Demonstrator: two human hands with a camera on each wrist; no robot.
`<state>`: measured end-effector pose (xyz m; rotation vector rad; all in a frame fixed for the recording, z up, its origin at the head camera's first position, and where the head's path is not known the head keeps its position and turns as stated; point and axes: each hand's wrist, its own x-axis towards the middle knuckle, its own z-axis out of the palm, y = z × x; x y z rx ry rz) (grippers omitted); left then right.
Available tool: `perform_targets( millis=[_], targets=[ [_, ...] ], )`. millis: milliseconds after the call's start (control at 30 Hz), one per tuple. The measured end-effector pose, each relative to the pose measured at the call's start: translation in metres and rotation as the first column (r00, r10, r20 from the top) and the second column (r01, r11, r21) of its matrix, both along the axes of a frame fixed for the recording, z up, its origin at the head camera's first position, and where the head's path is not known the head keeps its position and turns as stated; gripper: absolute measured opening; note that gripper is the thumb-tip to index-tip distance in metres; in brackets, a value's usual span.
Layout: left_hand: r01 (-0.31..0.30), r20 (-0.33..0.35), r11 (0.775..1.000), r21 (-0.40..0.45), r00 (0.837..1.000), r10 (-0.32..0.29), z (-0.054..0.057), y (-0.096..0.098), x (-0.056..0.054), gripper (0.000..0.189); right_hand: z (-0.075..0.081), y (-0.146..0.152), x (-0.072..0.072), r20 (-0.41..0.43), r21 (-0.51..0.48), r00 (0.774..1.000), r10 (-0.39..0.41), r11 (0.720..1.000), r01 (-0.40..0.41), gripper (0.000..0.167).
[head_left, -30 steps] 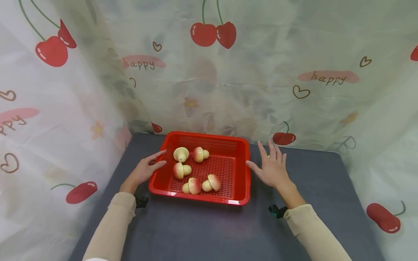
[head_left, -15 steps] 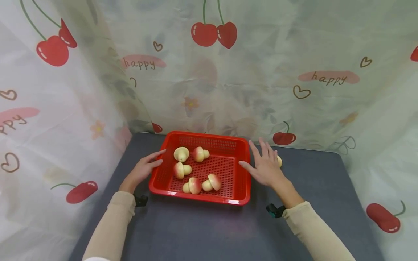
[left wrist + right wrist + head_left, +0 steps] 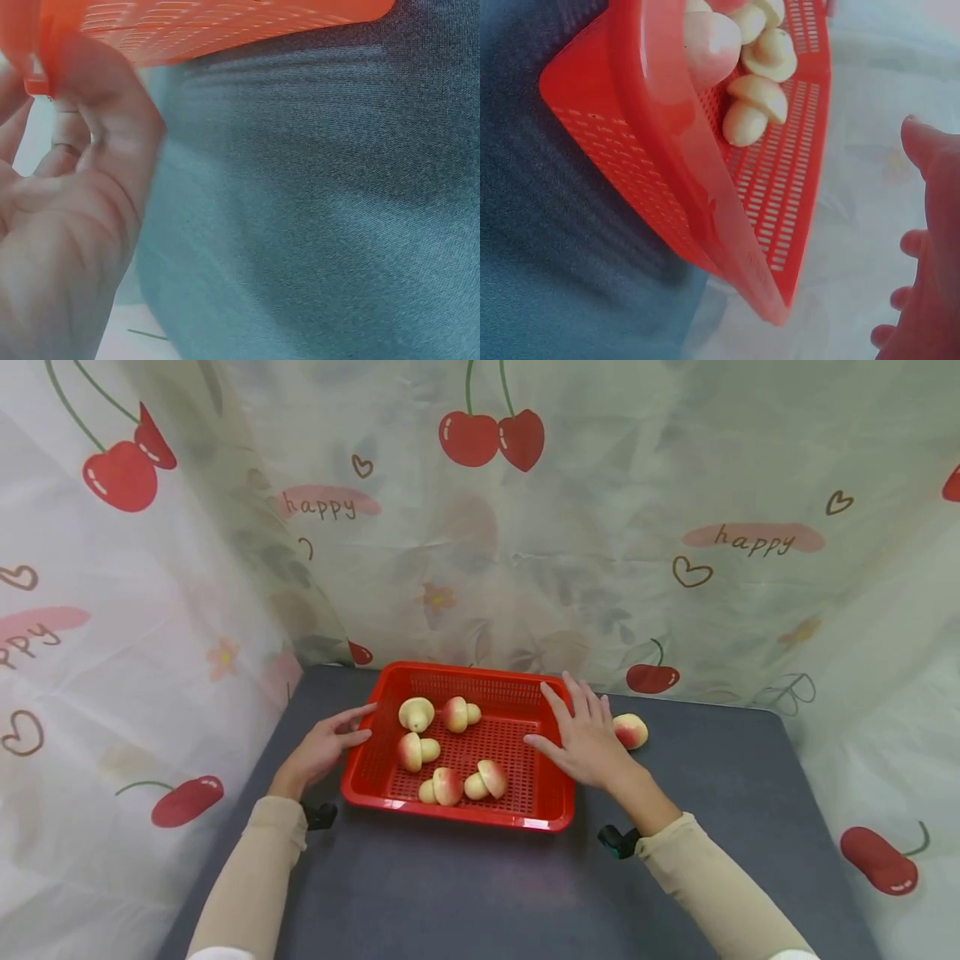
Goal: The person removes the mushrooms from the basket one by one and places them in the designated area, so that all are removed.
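Note:
A red plastic basket (image 3: 457, 820) with slotted walls stands on the table. Several toy mushrooms (image 3: 447, 787), cream with reddish caps, lie in its left and front parts. My left hand (image 3: 318, 753) holds the basket's left rim; in the left wrist view its thumb (image 3: 112, 105) and fingers meet the rim from either side. Over the right rim hovers my right hand (image 3: 592, 743), fingers spread and holding nothing. The right wrist view shows that hand apart from the rim. One more mushroom (image 3: 631, 732) lies on the table beyond the right hand, its left side partly hidden.
A dark grey cloth covers the table (image 3: 480, 893). Close behind the basket hangs a pale curtain (image 3: 525, 568) printed with cherries and hearts, which also encloses the left and right sides. Black wrist cameras (image 3: 618, 842) sit below each wrist.
My right hand has moved left, from beside the basket to over its right rim. That uncovers the mushroom on the table. The left hand stays at the left rim with only a slight shift.

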<state>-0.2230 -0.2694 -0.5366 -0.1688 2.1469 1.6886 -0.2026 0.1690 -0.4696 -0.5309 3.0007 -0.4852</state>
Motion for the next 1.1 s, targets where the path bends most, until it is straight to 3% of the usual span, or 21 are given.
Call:
perform_targets(
  millis=[200,833,1100],
  targets=[
    [-0.018,0.047,0.998,0.055,0.999,0.016,-0.001,-0.004,-0.002,0.059,-0.001,-0.011,-0.005,-0.004,0.011,0.999,0.048,0.999,-0.048,0.089],
    [-0.023,0.07,0.999,0.027,0.997,0.021,-0.001,0.003,-0.006,0.06,-0.006,-0.044,-0.026,0.032,0.041,0.989,0.142,0.989,-0.144,0.091],
    [-0.035,0.071,0.999,0.008,0.997,0.035,-0.001,-0.004,-0.003,0.06,-0.017,-0.066,-0.037,0.081,0.046,0.978,0.191,0.98,-0.195,0.093]
  ],
)
